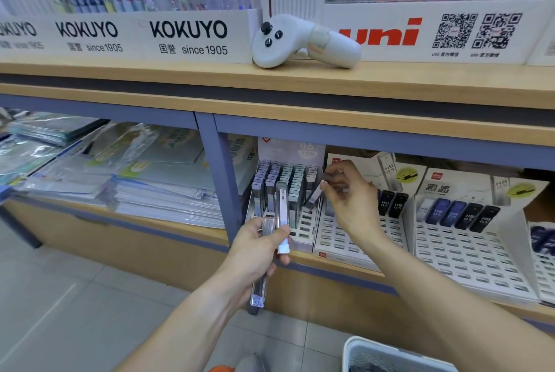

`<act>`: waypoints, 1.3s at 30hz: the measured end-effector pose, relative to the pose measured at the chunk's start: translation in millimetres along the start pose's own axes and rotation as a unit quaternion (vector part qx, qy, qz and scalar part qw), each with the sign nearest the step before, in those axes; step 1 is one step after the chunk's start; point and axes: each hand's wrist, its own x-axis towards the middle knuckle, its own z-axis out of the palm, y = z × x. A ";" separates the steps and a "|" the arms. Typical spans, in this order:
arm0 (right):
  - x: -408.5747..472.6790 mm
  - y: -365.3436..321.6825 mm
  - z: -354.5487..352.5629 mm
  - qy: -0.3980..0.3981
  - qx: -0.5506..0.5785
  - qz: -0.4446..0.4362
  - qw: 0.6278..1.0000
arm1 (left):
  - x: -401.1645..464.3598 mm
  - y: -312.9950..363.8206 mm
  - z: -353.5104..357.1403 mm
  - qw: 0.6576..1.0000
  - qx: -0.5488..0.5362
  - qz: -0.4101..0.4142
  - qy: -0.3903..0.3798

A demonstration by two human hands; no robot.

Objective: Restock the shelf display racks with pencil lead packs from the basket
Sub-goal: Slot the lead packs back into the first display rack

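My left hand (255, 247) grips a small bundle of clear, slim pencil lead packs (282, 221) in front of the lower shelf. My right hand (345, 194) pinches one lead pack (315, 193) and holds it at the right side of a white slotted display rack (300, 230), whose back rows are full of grey-capped packs. A second white rack (339, 239) lies beneath my right hand, with dark HB 0.5 packs (392, 205) at its back. A third rack (468, 254) further right holds blue and black packs. The white basket (387, 355) shows at the bottom edge.
A white hand-held controller (303, 41) lies on the upper wooden shelf (180, 74) before KOKUYO and uni signs. Stacks of plastic-wrapped folders (120, 176) fill the lower shelf's left bay, past a blue-grey upright post (219, 179). Grey tiled floor lies below left.
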 end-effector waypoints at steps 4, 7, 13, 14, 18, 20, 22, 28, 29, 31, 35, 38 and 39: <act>4.7 -1.8 0.9 -0.027 -0.027 -0.016 0.999 | 3.3 -1.8 1.0 1.000 0.003 -0.004 0.000; 7.3 -4.1 0.1 -0.023 -0.033 -0.003 0.999 | 2.9 0.0 1.1 1.000 0.011 -0.009 0.002; 0.1 -15.2 -21.9 0.057 0.123 0.143 0.980 | 0.7 3.1 0.5 1.000 0.014 -0.019 -0.002; -6.2 -18.2 -26.3 0.073 0.205 0.202 0.955 | -1.1 5.0 1.5 1.000 0.009 -0.015 -0.004; -42.7 -30.5 -39.1 0.044 0.446 0.370 0.814 | -6.2 10.9 9.3 1.000 -0.023 -0.004 -0.019; -59.5 -38.9 -37.5 0.015 0.478 0.388 0.788 | -6.6 11.5 15.4 0.998 -0.056 0.004 -0.034; -73.5 -48.4 -31.6 -0.021 0.457 0.384 0.802 | -7.9 12.7 21.8 0.995 -0.092 0.010 -0.039; -81.6 -56.4 -30.1 -0.120 0.322 0.349 0.872 | -10.8 14.0 25.9 0.995 -0.070 0.046 -0.049; -77.0 -56.7 -34.5 -0.132 0.320 0.351 0.870 | -10.9 14.7 24.9 0.995 -0.060 0.048 -0.058; -63.5 -56.9 -42.6 -0.128 0.326 0.367 0.862 | -12.6 18.1 23.5 0.993 -0.050 0.053 -0.092; -36.2 -58.9 -49.1 -0.108 0.290 0.346 0.886 | -17.9 20.3 24.0 0.988 -0.010 0.053 -0.142; -26.1 -61.4 -46.3 -0.109 0.271 0.299 0.908 | -18.4 16.4 24.8 0.987 0.015 0.045 -0.151; -23.9 -62.4 -45.8 -0.112 0.268 0.293 0.911 | -18.6 15.9 24.9 0.987 0.018 0.043 -0.152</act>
